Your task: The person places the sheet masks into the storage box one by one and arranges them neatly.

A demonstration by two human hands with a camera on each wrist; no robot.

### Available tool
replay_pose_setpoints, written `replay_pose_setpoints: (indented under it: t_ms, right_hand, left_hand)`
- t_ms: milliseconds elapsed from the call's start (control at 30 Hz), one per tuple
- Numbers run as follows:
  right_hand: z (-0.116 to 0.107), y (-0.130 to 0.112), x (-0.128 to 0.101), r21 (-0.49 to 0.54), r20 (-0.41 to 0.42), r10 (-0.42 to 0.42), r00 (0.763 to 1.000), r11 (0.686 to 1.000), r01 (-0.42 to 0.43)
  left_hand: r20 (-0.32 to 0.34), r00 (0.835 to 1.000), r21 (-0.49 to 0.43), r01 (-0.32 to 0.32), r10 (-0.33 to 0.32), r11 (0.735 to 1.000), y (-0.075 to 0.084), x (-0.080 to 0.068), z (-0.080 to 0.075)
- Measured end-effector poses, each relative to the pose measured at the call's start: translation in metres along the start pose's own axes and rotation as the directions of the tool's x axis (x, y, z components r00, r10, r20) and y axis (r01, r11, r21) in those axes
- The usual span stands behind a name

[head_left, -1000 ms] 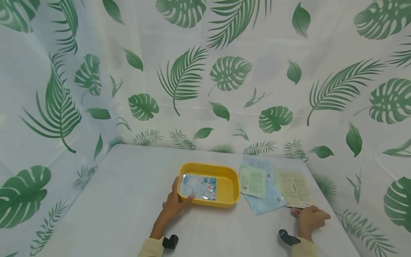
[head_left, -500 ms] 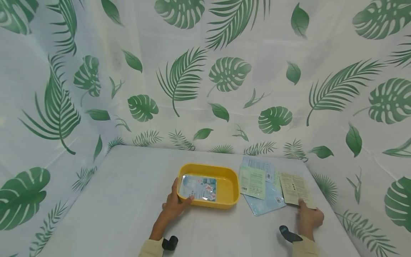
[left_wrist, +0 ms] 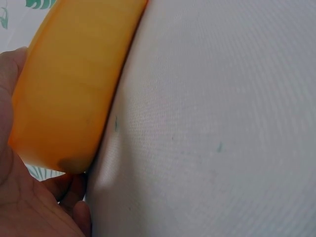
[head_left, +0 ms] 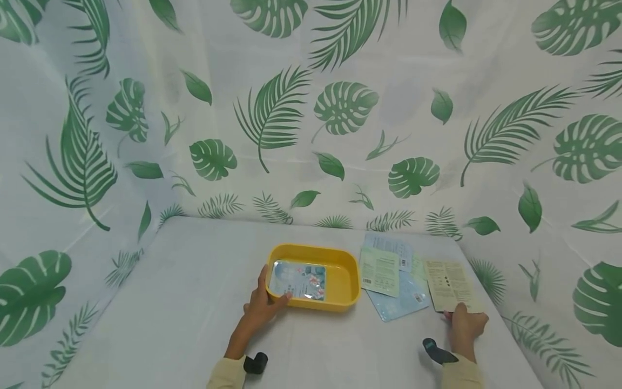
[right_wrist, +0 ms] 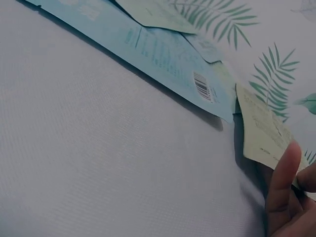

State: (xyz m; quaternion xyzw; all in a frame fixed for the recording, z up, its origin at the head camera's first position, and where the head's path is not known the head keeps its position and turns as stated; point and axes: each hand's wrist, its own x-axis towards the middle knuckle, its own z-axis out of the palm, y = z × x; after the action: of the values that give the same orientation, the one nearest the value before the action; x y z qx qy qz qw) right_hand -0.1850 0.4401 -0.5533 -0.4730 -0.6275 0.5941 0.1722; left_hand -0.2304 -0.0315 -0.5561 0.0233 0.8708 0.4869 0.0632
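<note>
My left hand grips the left end of a yellow plastic tray, its thumb over the near rim. The left wrist view shows the tray's side wall close to the palm. Inside the tray, on its left side, lies a shiny blue floral sheet mask packet. My right hand pinches the near edge of a beige sheet mask packet, thumb on top. In the right wrist view this beige packet is tilted, with its near edge off the table. Some of the fingers are hidden beneath it.
Between tray and beige packet lie overlapping packets: a pale green one, a light blue one in front and another blue one behind. White cloth covers the table. Leaf-patterned curtains enclose its back and sides.
My right hand has moved slightly left from beside the beige packet's near edge and taken hold of it. That packet has shifted a little. The left hand keeps its hold on the tray.
</note>
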Motion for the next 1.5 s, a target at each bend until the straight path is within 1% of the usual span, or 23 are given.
replay_pose_setpoints:
  t_ms: [133,367,567,633,700,767,833,900,933,1000,1067,1100,1167,1233,1333,1367,1433,1500]
  right_hand:
    - [0.001,-0.002,0.001,0.04,0.0,0.02,1.0,0.999,-0.02]
    - [-0.002,0.004,-0.004,0.137,-0.002,0.021,1.0,0.99,-0.02]
    - [0.004,0.01,-0.01,0.141,-0.002,0.018,1.0,0.99,-0.018]
    - [0.009,0.013,-0.015,0.133,0.009,-0.001,1.0,0.991,0.0]
    - [0.015,0.014,-0.02,0.126,0.032,-0.029,0.999,0.992,0.024]
    - [0.022,0.015,-0.025,0.156,0.073,-0.055,0.996,0.987,0.043]
    - [0.029,0.013,-0.032,0.218,0.135,-0.076,0.988,0.975,0.045]
    - [0.036,0.009,-0.039,0.303,0.224,-0.079,0.971,0.953,0.007]
    - [0.04,0.006,-0.044,0.333,0.269,-0.082,0.96,0.943,-0.012]
    - [0.048,-0.002,-0.056,0.372,0.365,-0.087,0.927,0.926,-0.059]
    - [0.057,-0.011,-0.068,0.377,0.461,-0.115,0.88,0.923,-0.077]
    - [0.062,-0.015,-0.073,0.361,0.5,-0.134,0.855,0.93,-0.065]
    - [0.073,-0.022,-0.084,0.336,0.58,-0.183,0.794,0.941,-0.029]
    - [0.086,-0.027,-0.093,0.293,0.64,-0.227,0.734,0.955,0.04]
    - [0.105,-0.033,-0.104,0.226,0.705,-0.267,0.657,0.963,0.149]
    - [0.111,-0.034,-0.108,0.203,0.721,-0.277,0.636,0.961,0.189]
    - [0.122,-0.037,-0.115,0.16,0.746,-0.288,0.6,0.953,0.258]
    - [0.132,-0.04,-0.122,0.123,0.763,-0.297,0.574,0.939,0.322]
  left_hand:
    - [-0.003,1.0,0.004,0.002,-0.002,1.0,0.001,0.002,-0.001]
    - [-0.005,1.0,0.001,-0.013,0.013,1.0,0.0,0.004,-0.001]
    - [-0.015,1.0,-0.003,-0.014,0.014,1.0,-0.002,0.001,-0.001]
    - [-0.016,1.0,-0.008,-0.011,0.011,1.0,-0.003,0.0,-0.001]
    - [-0.013,1.0,-0.006,-0.007,0.007,1.0,-0.003,0.0,0.0]
    - [-0.011,1.0,-0.008,-0.005,0.005,1.0,-0.003,0.0,0.0]
    - [-0.006,1.0,-0.003,0.002,-0.002,1.0,-0.002,0.0,0.0]
    - [-0.007,1.0,-0.004,0.003,-0.003,1.0,-0.001,0.0,-0.001]
    - [-0.006,1.0,-0.004,0.003,-0.003,1.0,-0.001,0.001,-0.001]
    - [-0.006,1.0,0.002,0.007,-0.007,1.0,-0.001,0.002,-0.002]
    - [-0.009,1.0,0.0,0.003,-0.003,1.0,-0.002,0.002,-0.003]
    - [-0.009,1.0,0.0,0.005,-0.005,1.0,-0.002,0.002,-0.004]
    - [-0.008,1.0,-0.002,0.008,-0.008,1.0,-0.002,0.003,-0.005]
    - [-0.008,1.0,-0.005,0.008,-0.008,1.0,-0.001,0.003,-0.005]
    - [-0.01,1.0,-0.006,0.009,-0.009,1.0,-0.001,0.003,-0.005]
    - [-0.013,1.0,-0.004,0.008,-0.008,1.0,-0.001,0.003,-0.004]
    - [-0.014,1.0,-0.001,0.007,-0.007,1.0,-0.001,0.003,-0.003]
    - [-0.016,1.0,0.002,0.002,-0.002,1.0,-0.002,0.003,-0.002]
